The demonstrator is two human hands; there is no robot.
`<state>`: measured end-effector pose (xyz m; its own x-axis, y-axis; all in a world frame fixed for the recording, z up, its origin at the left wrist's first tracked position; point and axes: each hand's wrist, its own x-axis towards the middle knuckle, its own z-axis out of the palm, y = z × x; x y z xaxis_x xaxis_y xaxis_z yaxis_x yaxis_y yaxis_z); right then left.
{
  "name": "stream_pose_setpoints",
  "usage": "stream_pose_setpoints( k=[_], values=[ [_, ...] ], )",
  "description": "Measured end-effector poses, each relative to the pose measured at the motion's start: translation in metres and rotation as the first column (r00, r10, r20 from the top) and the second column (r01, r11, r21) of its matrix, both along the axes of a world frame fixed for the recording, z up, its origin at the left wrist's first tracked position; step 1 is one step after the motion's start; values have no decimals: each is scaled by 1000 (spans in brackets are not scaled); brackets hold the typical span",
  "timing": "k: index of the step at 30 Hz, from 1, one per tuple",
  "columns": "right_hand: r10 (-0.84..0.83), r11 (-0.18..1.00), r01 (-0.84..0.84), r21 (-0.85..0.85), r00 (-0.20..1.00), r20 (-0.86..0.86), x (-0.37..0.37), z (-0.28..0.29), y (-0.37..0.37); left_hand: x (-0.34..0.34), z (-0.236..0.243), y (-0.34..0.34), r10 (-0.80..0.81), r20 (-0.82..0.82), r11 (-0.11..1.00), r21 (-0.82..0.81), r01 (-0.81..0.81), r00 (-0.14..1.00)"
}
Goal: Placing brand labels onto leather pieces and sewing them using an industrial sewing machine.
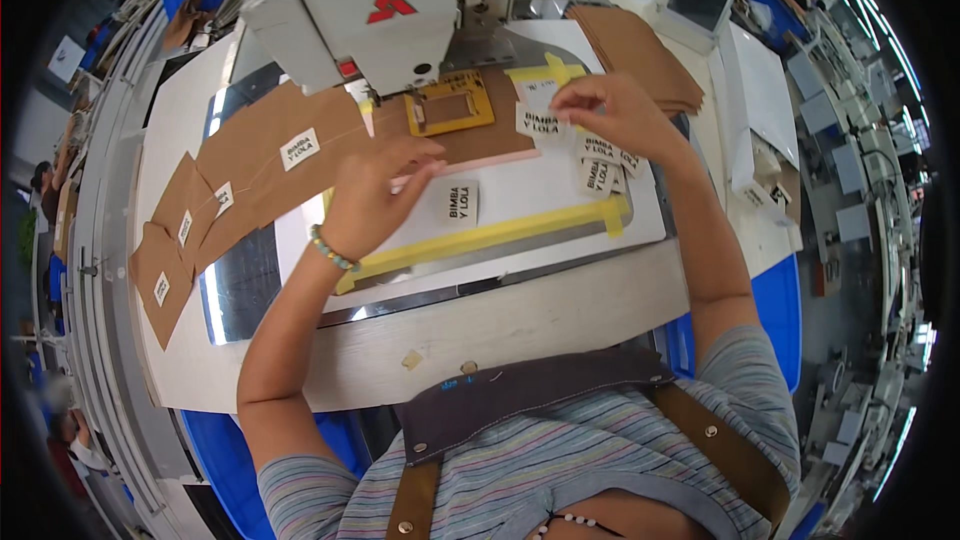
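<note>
- Fingers of the left hand (375, 195) curl loosely over the edge of the brown piece (480, 140) on the white plate (540, 205); whether they pinch it I cannot tell.
- Loose label (461, 203) lies flat beside that hand: thin woven cloth, probably light and limp, best lifted by an edge.
- Right hand (615, 115) pinches a white label (537, 122) between thumb and forefinger, above a small pile of labels (600, 165).
- Beyond, a yellow clamp frame (450, 105) sits under the sewing machine head (370, 5).
</note>
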<state>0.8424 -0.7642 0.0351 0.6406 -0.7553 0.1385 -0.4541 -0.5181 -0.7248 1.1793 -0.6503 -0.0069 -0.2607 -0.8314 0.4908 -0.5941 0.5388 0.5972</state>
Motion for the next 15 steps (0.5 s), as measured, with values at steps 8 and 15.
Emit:
stream_pose_setpoints(
  k=[8, 15],
  values=[
    [-51, 965, 18, 262, 991, 122, 48, -25, -51, 17, -3, 8, 96, 188, 995, -14, -95, 977],
    [-18, 988, -5, -155, 990, -142, 110, -57, -76, 1, -17, -2, 107, 298, 988, -142, -67, 949]
  ],
)
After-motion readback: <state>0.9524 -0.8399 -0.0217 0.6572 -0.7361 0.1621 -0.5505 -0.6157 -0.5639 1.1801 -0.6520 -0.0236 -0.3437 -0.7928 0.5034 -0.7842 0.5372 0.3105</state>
